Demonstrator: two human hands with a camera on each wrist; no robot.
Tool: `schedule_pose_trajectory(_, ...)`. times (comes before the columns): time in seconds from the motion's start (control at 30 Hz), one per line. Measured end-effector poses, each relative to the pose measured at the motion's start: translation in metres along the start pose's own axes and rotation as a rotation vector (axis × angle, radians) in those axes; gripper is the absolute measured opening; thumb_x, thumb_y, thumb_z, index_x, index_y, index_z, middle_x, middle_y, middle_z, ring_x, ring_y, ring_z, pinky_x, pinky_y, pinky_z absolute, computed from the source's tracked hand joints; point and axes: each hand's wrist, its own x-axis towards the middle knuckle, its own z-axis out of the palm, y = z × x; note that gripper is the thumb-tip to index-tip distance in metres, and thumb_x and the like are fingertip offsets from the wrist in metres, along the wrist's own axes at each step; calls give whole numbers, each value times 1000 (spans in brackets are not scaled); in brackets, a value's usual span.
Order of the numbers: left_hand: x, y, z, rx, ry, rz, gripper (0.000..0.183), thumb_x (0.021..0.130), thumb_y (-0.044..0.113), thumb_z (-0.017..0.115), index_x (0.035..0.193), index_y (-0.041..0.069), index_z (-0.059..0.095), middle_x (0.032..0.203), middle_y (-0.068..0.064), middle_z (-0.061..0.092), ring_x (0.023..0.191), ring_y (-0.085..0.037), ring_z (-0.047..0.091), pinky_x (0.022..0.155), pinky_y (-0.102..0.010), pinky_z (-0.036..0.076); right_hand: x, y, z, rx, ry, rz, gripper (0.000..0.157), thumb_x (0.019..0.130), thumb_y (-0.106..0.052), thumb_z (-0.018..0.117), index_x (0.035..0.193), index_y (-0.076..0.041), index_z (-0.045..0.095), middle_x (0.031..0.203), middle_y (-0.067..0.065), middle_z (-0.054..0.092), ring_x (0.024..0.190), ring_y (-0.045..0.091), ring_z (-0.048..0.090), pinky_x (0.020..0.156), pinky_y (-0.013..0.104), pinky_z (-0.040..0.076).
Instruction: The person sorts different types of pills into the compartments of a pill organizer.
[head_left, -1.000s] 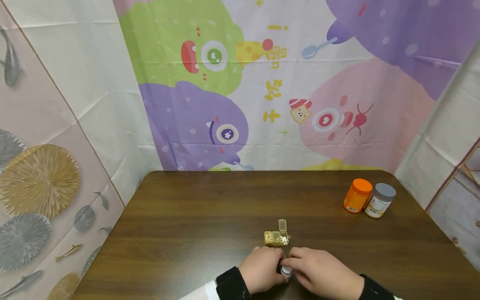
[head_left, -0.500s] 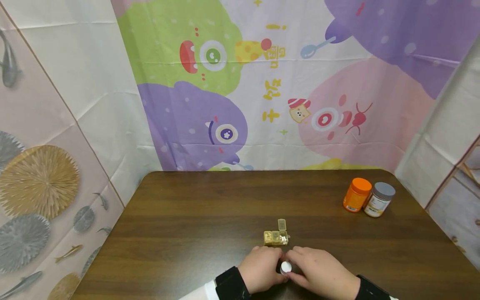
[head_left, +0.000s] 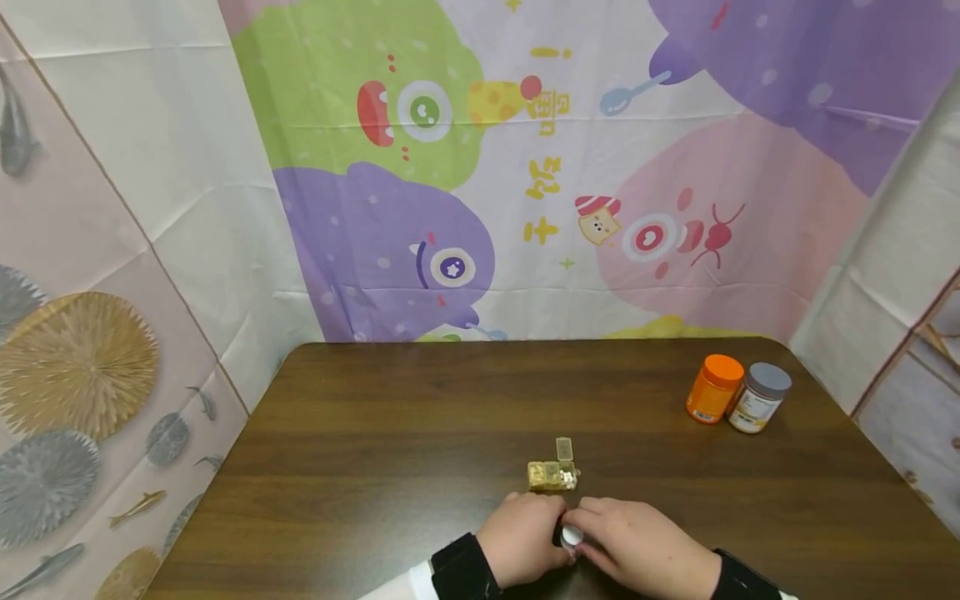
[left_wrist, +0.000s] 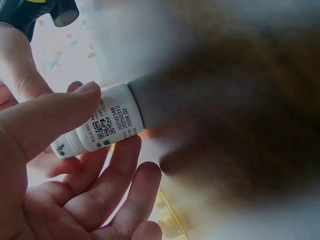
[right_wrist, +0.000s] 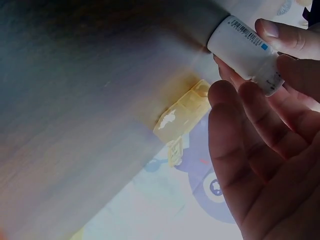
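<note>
A small white pill bottle (left_wrist: 115, 117) with a printed label stands on the table between my hands. My left hand (head_left: 521, 540) grips its body, thumb on one side and fingers on the other. At the bottle's top, my right hand (head_left: 647, 543) pinches the white cap (head_left: 572, 536) between thumb and fingers. Just beyond both hands sits a clear yellow pill organizer (head_left: 546, 476); its right-hand lid (head_left: 564, 449) is raised, and white pieces show in that compartment (right_wrist: 168, 119). Part of the cap is hidden by my right fingers.
Toward the back right of the brown wooden table (head_left: 405, 408), an orange jar (head_left: 715, 390) and a white jar with a grey lid (head_left: 760, 398) stand side by side. A cartoon-print cloth (head_left: 525, 292) hangs behind the table's far edge.
My right fingers shift about the cap: they draw back to show its white top, then come over it again. My left hand keeps its grip on the bottle.
</note>
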Motion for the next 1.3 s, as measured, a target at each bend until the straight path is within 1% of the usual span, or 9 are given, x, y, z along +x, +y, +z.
schedule_pose_trajectory(0.17, -2, 0, 0, 0, 8, -5, 27, 70, 36, 83, 81, 22, 62, 71, 14, 61, 67, -2, 54, 66, -27, 41, 1, -1, 2, 8, -14, 9, 21, 91, -21, 68, 110, -16, 63, 92, -13, 57, 76, -2, 50, 64, 25, 52)
schedule_pose_trajectory(0.3, -3, -2, 2, -3, 6, -1, 27, 71, 36, 82, 83, 22, 62, 73, 14, 62, 70, -3, 54, 67, -27, 43, 0, -3, 5, -20, 18, 10, 21, 90, -22, 68, 109, -15, 64, 92, -11, 58, 76, 0, 51, 64, 25, 51)
schedule_pose_trajectory(0.5, -9, -6, 4, 8, 5, 31, 26, 76, 38, 79, 90, 24, 63, 80, 15, 61, 75, -2, 54, 67, -28, 44, 1, -5, 8, -6, 29, 30, 20, 91, -26, 67, 107, -15, 65, 93, -11, 59, 77, 0, 51, 65, 26, 52)
schedule_pose_trajectory(0.6, -13, -9, -1, 23, 21, 41, 31, 79, 42, 77, 100, 22, 65, 88, 14, 64, 80, -2, 55, 70, -29, 44, -1, -1, 6, 41, 23, 74, 20, 91, -26, 67, 108, -16, 65, 95, -12, 62, 78, 0, 53, 67, 28, 53)
schedule_pose_trajectory(0.7, -20, -12, -7, 99, 76, 45, 41, 81, 48, 73, 109, 19, 64, 98, 9, 67, 89, -7, 57, 75, -34, 47, -8, 8, 2, 82, 25, 162, 21, 88, -23, 69, 108, -17, 66, 95, -13, 64, 79, 1, 55, 68, 31, 54)
schedule_pose_trajectory(0.9, -38, -23, -17, 258, 222, -6, 71, 80, 69, 61, 127, 16, 58, 119, -3, 62, 110, -22, 53, 90, -45, 44, -43, 54, -17, 24, 88, 386, 22, 84, -19, 72, 105, -17, 67, 94, -9, 68, 78, 0, 57, 66, 32, 54)
schedule_pose_trajectory(1.03, -46, -32, -23, 259, 237, -67, 85, 78, 77, 54, 140, 19, 49, 133, -6, 53, 120, -26, 44, 99, -51, 38, -80, 98, -35, -33, 143, 533, 23, 84, -18, 72, 105, -10, 67, 90, -2, 70, 76, 7, 60, 64, 37, 54)
schedule_pose_trajectory(1.17, -51, -38, -28, 246, 237, -108, 86, 79, 78, 51, 143, 20, 46, 138, -9, 49, 124, -28, 40, 102, -54, 34, -120, 146, -55, -117, 180, 670, 28, 84, -19, 69, 105, 0, 66, 88, 10, 71, 76, 22, 64, 64, 49, 51)
schedule_pose_trajectory(1.3, -53, -40, -30, 248, 252, -115, 86, 80, 78, 50, 143, 20, 46, 139, -10, 48, 125, -29, 39, 103, -54, 32, -152, 189, -73, -143, 194, 806, 37, 86, -18, 65, 106, 12, 60, 86, 23, 69, 74, 33, 63, 61, 52, 48)
